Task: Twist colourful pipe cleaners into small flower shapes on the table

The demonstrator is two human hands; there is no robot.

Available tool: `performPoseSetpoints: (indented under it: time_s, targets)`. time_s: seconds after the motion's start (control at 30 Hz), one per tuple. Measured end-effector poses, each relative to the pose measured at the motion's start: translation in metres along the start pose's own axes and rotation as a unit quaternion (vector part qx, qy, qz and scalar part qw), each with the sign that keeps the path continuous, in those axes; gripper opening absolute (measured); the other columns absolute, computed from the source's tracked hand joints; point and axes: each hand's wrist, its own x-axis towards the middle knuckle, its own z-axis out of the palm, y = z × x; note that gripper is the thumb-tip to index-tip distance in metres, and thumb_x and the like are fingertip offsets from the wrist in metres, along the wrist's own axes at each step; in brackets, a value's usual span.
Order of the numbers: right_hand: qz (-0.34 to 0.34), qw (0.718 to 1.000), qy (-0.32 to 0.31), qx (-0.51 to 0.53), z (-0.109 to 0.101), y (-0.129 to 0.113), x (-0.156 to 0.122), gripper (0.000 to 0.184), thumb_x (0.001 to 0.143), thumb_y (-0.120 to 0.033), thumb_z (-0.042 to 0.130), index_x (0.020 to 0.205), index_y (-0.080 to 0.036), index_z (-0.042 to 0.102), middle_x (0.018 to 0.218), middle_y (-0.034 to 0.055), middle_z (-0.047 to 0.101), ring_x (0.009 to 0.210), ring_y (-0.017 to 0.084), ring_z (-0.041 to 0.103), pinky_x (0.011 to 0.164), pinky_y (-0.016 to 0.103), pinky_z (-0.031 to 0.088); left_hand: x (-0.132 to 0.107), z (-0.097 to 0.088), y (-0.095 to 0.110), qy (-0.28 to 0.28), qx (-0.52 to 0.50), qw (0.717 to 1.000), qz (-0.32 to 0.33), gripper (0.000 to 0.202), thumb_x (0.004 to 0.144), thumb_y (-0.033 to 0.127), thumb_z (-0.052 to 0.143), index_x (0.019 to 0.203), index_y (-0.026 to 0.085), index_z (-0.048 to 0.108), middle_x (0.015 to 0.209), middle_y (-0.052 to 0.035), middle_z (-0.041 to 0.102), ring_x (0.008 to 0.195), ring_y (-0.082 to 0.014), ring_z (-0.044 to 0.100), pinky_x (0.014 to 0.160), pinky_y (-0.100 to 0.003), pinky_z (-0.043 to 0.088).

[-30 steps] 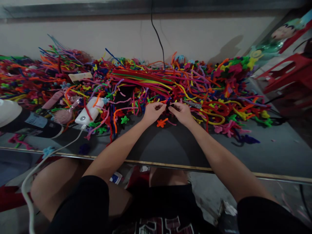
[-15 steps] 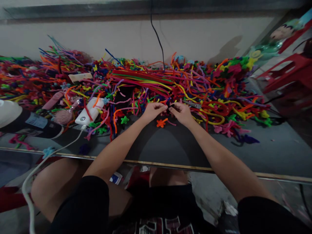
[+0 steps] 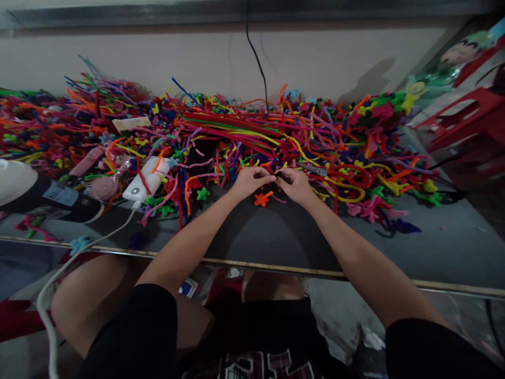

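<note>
My left hand and my right hand meet at the near edge of a heap of coloured pipe cleaners. Thumb and fingers of each hand are pinched together, the tips almost touching. Whatever lies between them is small, dark and mostly hidden by the fingers. Just below the hands, an orange pipe-cleaner flower rests on the dark tabletop. A green pipe-cleaner flower sits left of my left hand. Behind my right hand lies a metal tool, partly buried, perhaps scissors.
To the left are a white power bank with a white cable, a pink hairbrush and a large dark bottle on its side. A black cord hangs down the wall. A red plastic stool stands at right.
My hands have shifted very slightly, the fingertips drawing closer together. The dark blue bit seen between them before is now mostly covered. The view has moved a little.
</note>
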Motion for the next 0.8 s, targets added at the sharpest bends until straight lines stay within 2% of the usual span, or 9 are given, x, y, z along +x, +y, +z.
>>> performPoseSetpoints:
  time_s: [0.3,0.47,0.63,0.8]
  targets:
    - [-0.021,0.996,0.018,-0.082,0.0001,-0.0001,-0.001,0.025,0.081,-0.044,0.06,0.084,-0.019,0.064,0.068,0.0024,0.064,0.058,0.014,0.058,0.054,0.027,0.045,-0.0004,-0.0002,-0.0025,0.006,0.034,0.999,0.005,0.031,0.071,0.045,0.073,0.073,0.014,0.068,0.056,0.0016,0.06,0.047,-0.0051,0.049,0.046,-0.018,0.037]
    - [0.015,0.999,0.033,-0.011,0.002,0.0022,0.0008,0.026,0.078,-0.045,0.064,0.084,-0.019,0.063,0.066,0.0001,0.062,0.051,0.012,0.056,0.05,0.027,0.046,-0.0015,-0.0005,0.0004,0.009,0.083,0.996,0.031,0.033,0.081,0.046,0.064,0.073,0.015,0.068,0.055,0.0017,0.061,0.048,-0.0065,0.052,0.05,-0.019,0.038]
    - [0.028,0.999,0.022,0.039,0.0038,0.001,0.002,0.033,0.072,-0.051,0.069,0.078,-0.019,0.062,0.067,-0.0003,0.06,0.053,0.011,0.052,0.049,0.027,0.048,-0.0033,-0.0012,0.0027,0.03,0.106,0.993,0.036,0.038,0.086,0.048,0.056,0.07,0.016,0.066,0.049,0.0026,0.057,0.048,-0.0072,0.05,0.051,-0.021,0.037]
    - [0.045,0.996,0.033,0.075,0.0034,-0.0012,0.0042,0.035,0.069,-0.051,0.072,0.081,-0.02,0.062,0.067,-0.0007,0.06,0.051,0.011,0.051,0.048,0.028,0.047,-0.0019,-0.0001,0.0024,0.038,0.046,0.998,0.03,0.035,0.087,0.044,0.057,0.07,0.015,0.066,0.051,0.0027,0.057,0.048,-0.0071,0.051,0.052,-0.021,0.039]
